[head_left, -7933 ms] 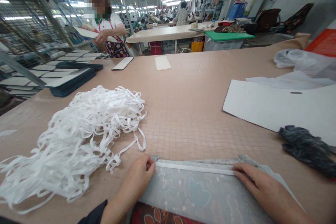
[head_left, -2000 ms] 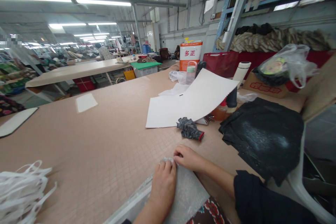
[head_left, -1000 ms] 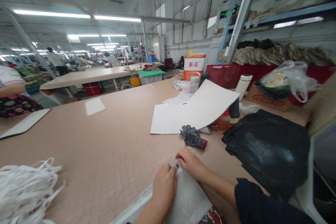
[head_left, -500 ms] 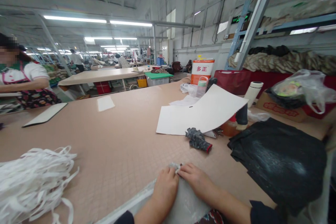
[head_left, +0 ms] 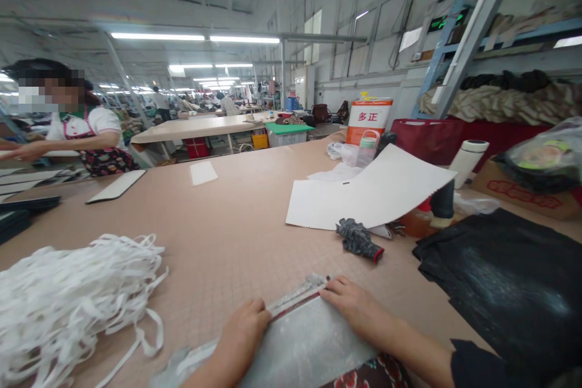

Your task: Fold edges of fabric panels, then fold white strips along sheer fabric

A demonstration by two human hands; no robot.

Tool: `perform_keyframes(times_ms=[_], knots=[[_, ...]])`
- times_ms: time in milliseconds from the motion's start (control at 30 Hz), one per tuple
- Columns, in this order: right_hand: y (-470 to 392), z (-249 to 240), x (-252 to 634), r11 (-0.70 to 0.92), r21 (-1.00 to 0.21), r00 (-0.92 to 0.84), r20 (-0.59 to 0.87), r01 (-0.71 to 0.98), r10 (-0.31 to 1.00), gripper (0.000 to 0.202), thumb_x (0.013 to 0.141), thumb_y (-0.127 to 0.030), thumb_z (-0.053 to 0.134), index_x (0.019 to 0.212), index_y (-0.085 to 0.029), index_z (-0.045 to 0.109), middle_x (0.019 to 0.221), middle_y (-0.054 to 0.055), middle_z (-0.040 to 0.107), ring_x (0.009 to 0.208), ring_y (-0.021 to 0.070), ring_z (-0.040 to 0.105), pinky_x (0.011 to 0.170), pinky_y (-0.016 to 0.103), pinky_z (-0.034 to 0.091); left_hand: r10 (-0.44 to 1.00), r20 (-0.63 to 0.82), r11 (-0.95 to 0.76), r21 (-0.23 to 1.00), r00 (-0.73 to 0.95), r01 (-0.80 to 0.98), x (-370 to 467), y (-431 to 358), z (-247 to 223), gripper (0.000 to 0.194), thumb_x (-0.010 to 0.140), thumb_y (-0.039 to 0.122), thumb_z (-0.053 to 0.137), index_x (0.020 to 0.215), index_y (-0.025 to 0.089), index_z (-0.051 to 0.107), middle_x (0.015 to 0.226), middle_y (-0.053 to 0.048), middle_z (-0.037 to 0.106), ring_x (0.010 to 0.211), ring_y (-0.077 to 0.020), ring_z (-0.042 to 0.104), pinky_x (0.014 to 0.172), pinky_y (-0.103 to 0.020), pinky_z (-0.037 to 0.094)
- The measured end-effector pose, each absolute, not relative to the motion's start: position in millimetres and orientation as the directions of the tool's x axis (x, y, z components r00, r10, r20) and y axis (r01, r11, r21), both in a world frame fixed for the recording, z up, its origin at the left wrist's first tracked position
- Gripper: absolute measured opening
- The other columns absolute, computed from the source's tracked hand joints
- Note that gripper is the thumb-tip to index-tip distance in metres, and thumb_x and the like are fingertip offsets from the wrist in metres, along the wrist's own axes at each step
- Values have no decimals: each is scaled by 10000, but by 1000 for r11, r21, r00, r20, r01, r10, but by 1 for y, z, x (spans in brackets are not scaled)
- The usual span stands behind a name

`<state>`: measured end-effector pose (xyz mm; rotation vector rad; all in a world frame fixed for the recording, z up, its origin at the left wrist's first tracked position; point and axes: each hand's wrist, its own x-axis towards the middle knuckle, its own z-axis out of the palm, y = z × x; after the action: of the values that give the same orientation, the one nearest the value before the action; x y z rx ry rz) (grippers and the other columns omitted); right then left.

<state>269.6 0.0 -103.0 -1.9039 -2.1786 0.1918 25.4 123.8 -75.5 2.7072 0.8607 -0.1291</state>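
Note:
In front of me at the table's near edge lies a flat grey sheet (head_left: 309, 339), smooth and slightly shiny, with a dark red line along its far edge. A crinkled, clear plastic-like strip (head_left: 300, 291) runs beyond that edge. My left hand (head_left: 243, 333) is closed over the sheet's far edge on the left, fingers curled and thumb hidden. My right hand (head_left: 352, 303) pinches the far right corner, fingertips together. Patterned fabric (head_left: 373, 373) shows below the sheet.
White straps (head_left: 86, 303) heap at left; a black sheet stack (head_left: 500, 285) lies at right. Ahead are a grey glove (head_left: 359, 239), a large white sheet (head_left: 359, 194), a white flask (head_left: 470, 162) and a tin (head_left: 369, 121). A co-worker (head_left: 97, 133) stands far left.
My hands were close together at the far edge; my left hand has slid left and nearer along it, baring the red line. The view has turned a little left.

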Motion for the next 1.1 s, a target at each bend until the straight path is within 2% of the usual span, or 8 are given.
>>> perform_keyframes(times_ms=[133, 267, 400, 467, 667, 833, 967, 1100], knots=[[20, -106, 249, 86, -146, -73, 92, 986, 993, 152, 827, -112, 477, 848, -175, 614, 907, 66, 594, 875, 206, 504, 777, 329, 399, 560, -184, -745, 314, 808, 588, 11, 133, -78, 224, 787, 112, 444, 814, 203, 648, 858, -14, 595, 838, -138, 538, 717, -214, 381], [34, -111, 209, 238, -144, -211, 183, 961, 960, 113, 825, -138, 527, 916, -186, 574, 914, 30, 588, 851, 175, 514, 758, 296, 407, 546, -146, -792, 233, 825, 565, 10, 126, -88, 218, 845, 149, 427, 787, 186, 634, 853, -26, 591, 840, -171, 515, 711, -258, 377], [29, -114, 200, 392, -80, -361, 256, 917, 897, 142, 827, -171, 538, 969, -167, 545, 923, 36, 589, 872, 177, 509, 781, 305, 416, 454, -32, -889, 41, 890, 455, 6, 117, -100, 159, 842, 131, 470, 918, 173, 603, 901, -43, 597, 849, -199, 501, 714, -295, 384], [21, -119, 216, 407, -61, -374, 286, 911, 882, 170, 832, -140, 511, 998, -159, 540, 927, 48, 591, 881, 181, 510, 790, 312, 419, 433, -5, -901, 14, 901, 433, 1, 117, -101, 147, 834, 130, 491, 931, 168, 595, 906, -46, 598, 836, -195, 502, 704, -291, 387], [1, -128, 276, 244, -54, -228, 209, 968, 951, 276, 781, -6, 441, 987, -133, 575, 947, 95, 597, 898, 204, 532, 774, 313, 434, 521, -90, -839, 128, 849, 528, -38, 132, -88, 190, 848, 124, 446, 767, 186, 607, 815, -7, 580, 782, -144, 507, 644, -235, 357], [25, -105, 230, 91, -1, -91, 51, 996, 995, 254, 747, 24, 423, 760, -131, 624, 816, 104, 614, 760, 224, 558, 694, 337, 420, 594, -123, -780, 154, 795, 606, -65, 137, -82, 224, 846, 114, 427, 724, 180, 603, 806, -2, 583, 770, -133, 512, 650, -224, 354], [54, -96, 149, 275, -128, -266, 87, 953, 960, 211, 784, -25, 461, 869, -167, 591, 863, 46, 601, 787, 180, 543, 686, 275, 405, 559, -35, -826, 56, 828, 561, -68, 130, -91, 175, 839, 106, 476, 742, 180, 600, 801, -4, 586, 775, -151, 511, 645, -238, 355], [58, -111, 114, 487, -56, -468, 197, 872, 861, 179, 793, -151, 550, 972, -153, 558, 907, 49, 594, 820, 200, 513, 708, 310, 406, 470, 45, -881, -42, 882, 471, -72, 125, -101, 96, 830, 125, 513, 856, 164, 597, 832, -20, 591, 770, -171, 503, 653, -262, 362]])
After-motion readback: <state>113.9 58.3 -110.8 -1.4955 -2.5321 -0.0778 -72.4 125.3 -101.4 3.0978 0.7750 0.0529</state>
